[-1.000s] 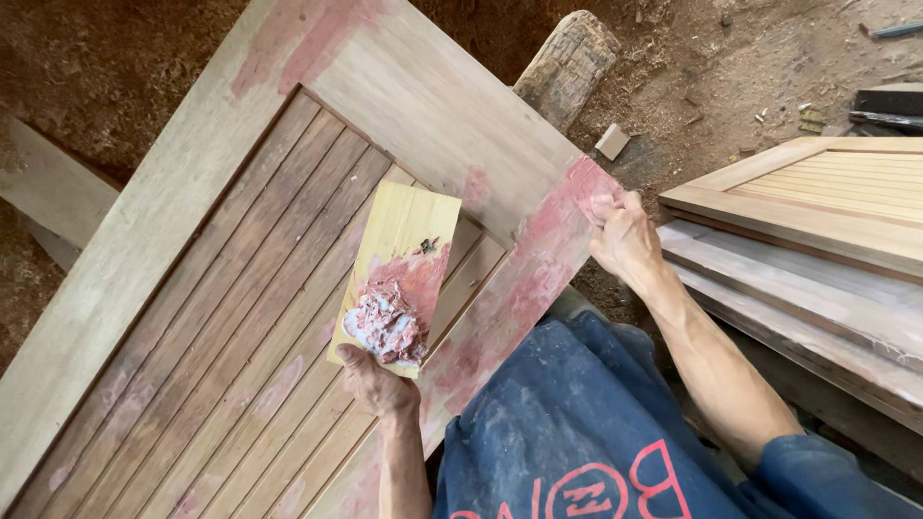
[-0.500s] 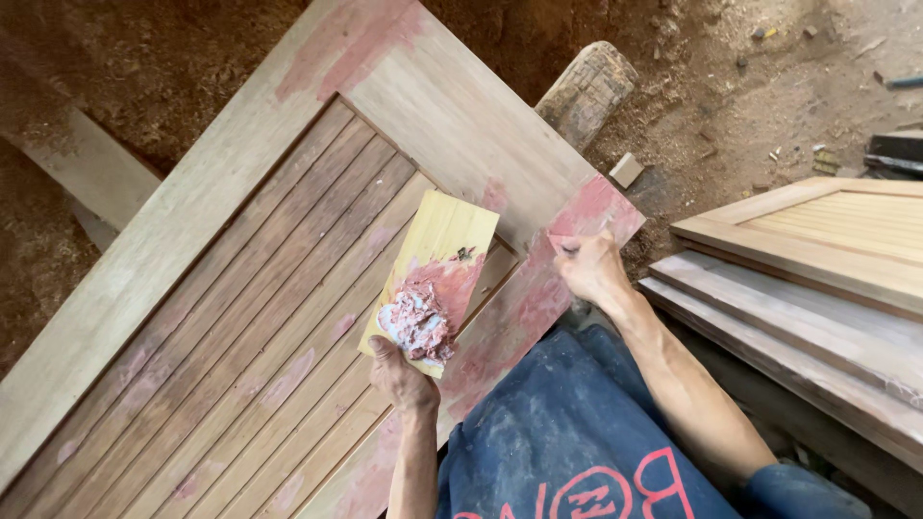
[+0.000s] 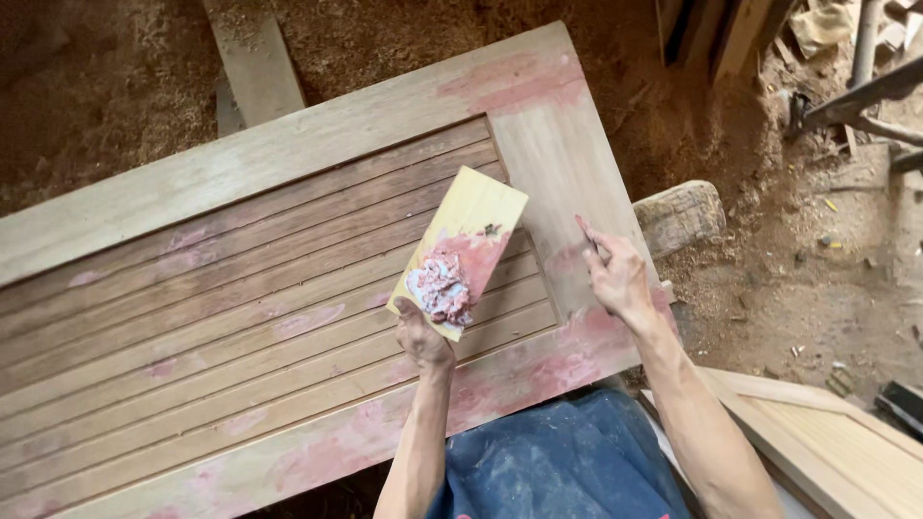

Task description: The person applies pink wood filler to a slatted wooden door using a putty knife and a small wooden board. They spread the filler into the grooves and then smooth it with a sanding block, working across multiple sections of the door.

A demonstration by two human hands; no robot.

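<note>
Gripping yellow board point(image 3: 468, 238) with lumpy pink putty point(image 3: 440, 286): left hand point(image 3: 421, 338).

A rough woodworking shop with a dirt floor point(image 3: 769, 279) strewn with sawdust. An unfinished slatted wooden door point(image 3: 240, 288), patched with pinkish filler, fills the centre; a log stump point(image 3: 681, 215) sits at right, another door panel point(image 3: 836, 442) lower right, and timber offcuts point(image 3: 252, 67) lie along the top.
</note>
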